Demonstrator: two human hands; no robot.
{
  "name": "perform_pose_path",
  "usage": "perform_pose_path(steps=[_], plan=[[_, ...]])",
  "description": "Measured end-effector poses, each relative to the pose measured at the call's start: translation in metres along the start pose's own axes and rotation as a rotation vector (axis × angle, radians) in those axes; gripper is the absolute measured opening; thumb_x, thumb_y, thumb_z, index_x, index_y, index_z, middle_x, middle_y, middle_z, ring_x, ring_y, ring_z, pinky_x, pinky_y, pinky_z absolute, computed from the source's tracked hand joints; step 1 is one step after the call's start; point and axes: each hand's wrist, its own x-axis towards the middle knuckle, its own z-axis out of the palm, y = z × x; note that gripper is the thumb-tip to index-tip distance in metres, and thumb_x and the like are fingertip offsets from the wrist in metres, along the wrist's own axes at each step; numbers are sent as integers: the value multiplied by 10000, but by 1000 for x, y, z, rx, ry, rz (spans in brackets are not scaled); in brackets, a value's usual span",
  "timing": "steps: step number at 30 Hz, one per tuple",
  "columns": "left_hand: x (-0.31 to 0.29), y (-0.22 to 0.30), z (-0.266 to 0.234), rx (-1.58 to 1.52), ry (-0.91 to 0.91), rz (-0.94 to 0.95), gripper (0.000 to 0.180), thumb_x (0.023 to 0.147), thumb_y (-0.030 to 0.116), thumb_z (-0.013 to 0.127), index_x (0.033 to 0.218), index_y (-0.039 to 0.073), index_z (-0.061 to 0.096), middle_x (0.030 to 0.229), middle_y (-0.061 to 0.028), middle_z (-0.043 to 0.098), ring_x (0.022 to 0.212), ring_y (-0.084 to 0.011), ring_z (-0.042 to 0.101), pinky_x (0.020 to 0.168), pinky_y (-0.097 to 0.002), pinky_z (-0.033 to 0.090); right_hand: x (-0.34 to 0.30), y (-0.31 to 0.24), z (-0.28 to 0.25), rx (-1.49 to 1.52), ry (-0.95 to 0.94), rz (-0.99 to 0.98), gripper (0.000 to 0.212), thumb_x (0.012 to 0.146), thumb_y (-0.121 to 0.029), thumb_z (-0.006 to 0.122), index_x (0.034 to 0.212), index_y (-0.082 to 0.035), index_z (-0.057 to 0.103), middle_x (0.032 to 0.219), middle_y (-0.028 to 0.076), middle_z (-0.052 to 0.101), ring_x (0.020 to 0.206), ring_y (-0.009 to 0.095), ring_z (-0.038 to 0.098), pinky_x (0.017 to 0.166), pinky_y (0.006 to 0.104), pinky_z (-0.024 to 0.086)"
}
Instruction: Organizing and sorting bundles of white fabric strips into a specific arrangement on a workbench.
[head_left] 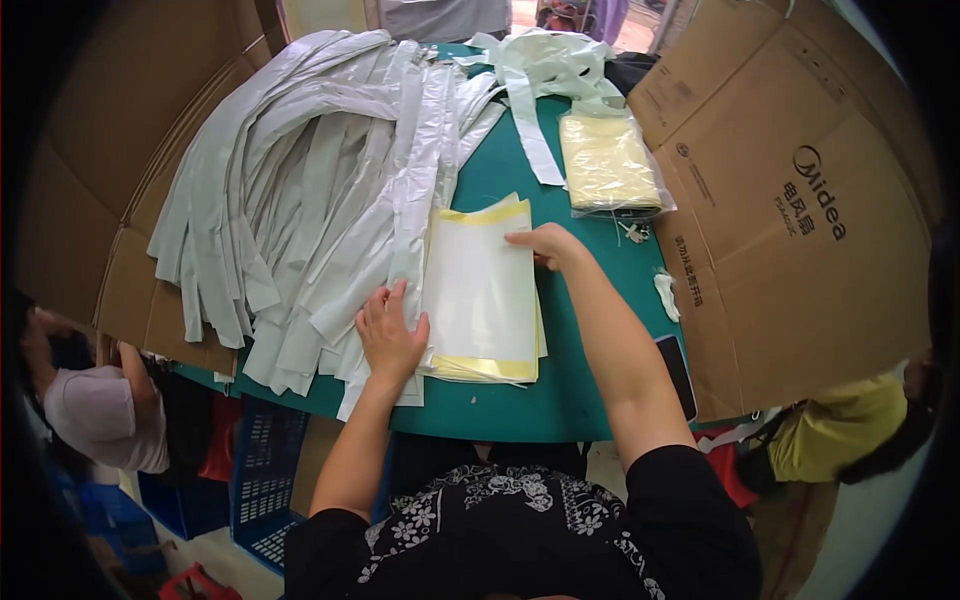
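Note:
A stack of white sheets with yellow borders (478, 290) lies on the green table in front of me. My right hand (548, 245) is closed on the stack's upper right edge, thumb on top and fingers curled beside and under it. How many sheets it pinches I cannot tell. My left hand (392, 335) rests flat with fingers apart at the lower left of the stack, over the ends of the grey-white strips. These long glossy strips (300, 150) lie in a large, fanned heap across the left of the table.
Tall cardboard panels (790, 220) flank the green table (490, 415) on the right and left. A bagged yellow bundle (610, 160) sits at the back right, beside crumpled pale strips (550, 70). A phone (677, 375) lies at the right edge. A blue crate (268, 480) stands below; people sit both sides.

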Motion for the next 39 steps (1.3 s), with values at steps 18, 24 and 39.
perform_pose_path(steps=[18,24,39], plan=[[3,0,-28,-86,-153,-61,794,703,362,758,1335,18,421,1231,-177,464,1139,-350,457,966,-426,356,-46,-41,-255,-381,391,-430,413,769,49,545,1171,-32,596,1047,76,658,959,195,624,848,369,498],[12,10,-13,178,-158,-134,973,635,344,799,1380,-49,312,1189,-186,481,1054,-333,489,892,-408,400,16,-12,-299,-1048,962,-252,423,896,-72,457,1313,-140,474,1166,166,606,1056,373,585,900,429,472],[90,-63,-78,-273,-251,-257,767,642,53,603,1365,-31,362,1121,-203,601,978,-271,608,849,-335,480,25,8,98,455,-344,-55,715,860,-416,662,1337,50,405,1226,177,550,1059,277,580,881,383,492]])
